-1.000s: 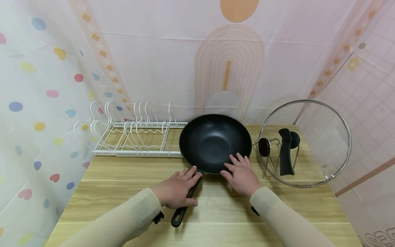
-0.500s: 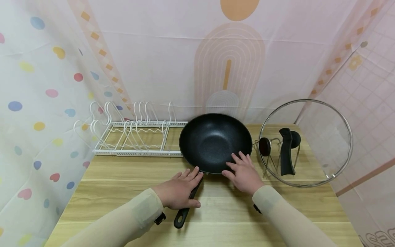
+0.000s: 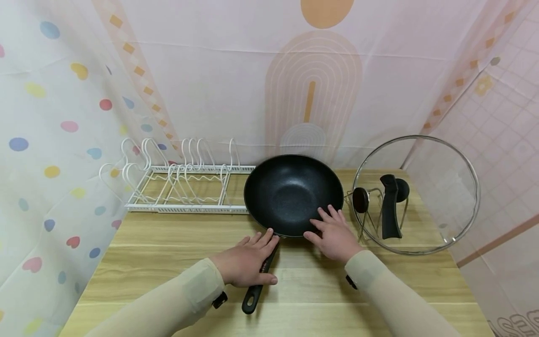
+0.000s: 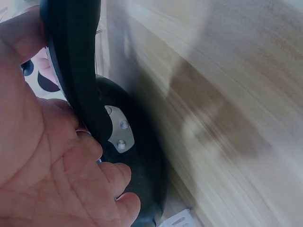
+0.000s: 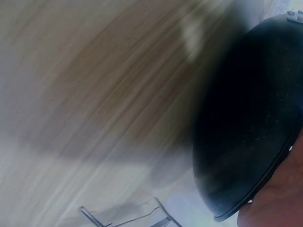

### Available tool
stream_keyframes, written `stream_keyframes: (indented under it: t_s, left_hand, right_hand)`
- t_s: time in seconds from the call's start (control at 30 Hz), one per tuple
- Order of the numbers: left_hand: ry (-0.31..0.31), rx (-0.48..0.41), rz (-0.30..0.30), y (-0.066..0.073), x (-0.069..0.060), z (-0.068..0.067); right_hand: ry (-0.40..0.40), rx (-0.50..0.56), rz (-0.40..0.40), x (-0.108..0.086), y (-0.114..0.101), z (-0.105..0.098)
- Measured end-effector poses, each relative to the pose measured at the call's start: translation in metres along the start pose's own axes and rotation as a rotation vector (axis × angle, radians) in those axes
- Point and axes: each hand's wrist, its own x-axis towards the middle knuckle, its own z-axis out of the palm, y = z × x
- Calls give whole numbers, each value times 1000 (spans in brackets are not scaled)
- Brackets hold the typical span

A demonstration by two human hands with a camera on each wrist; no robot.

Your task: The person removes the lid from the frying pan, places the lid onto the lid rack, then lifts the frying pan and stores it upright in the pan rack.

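Observation:
In the head view a black wok (image 3: 292, 199) stands on the wooden table, its black handle (image 3: 252, 297) pointing toward the front. My left hand (image 3: 246, 261) lies with extended fingers over the handle, fingertips at the wok's near rim. The left wrist view has the palm (image 4: 57, 165) against the handle (image 4: 75, 71), near the riveted metal bracket (image 4: 120, 130). My right hand (image 3: 334, 236) rests with spread fingers on the wok's near right rim. At the right edge of the right wrist view, part of that hand (image 5: 279, 194) touches the rim of the wok (image 5: 251, 113).
A white wire rack (image 3: 189, 209) stands at the back left, its right end beside the wok. Right of the wok, a large glass lid (image 3: 442, 196) with a black handle (image 3: 390, 206) leans upright in a wire stand (image 3: 364, 222). Patterned cloth (image 3: 210, 84) hangs behind the table (image 3: 147, 262).
The wok's handle end has swung slightly to the right, and my left hand has moved right with it. My right hand has shifted slightly right along the rim.

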Motion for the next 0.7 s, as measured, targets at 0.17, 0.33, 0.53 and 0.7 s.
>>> stream_keyframes:
  t_s: [0.17, 0.33, 0.53, 0.7]
  left_hand:
    - [33, -9, -13, -6, 0, -4]
    - [41, -13, -35, -10, 0, -5]
    - [21, -31, -17, -9, 0, -4]
    - [20, -30, -18, -8, 0, -2]
  right_hand:
    - [1, -15, 13, 1, -13, 2]
    - [-7, 1, -22, 4, -27, 10]
    - [11, -22, -35, 4, -31, 15]
    - [21, -35, -55, 5, -28, 16]
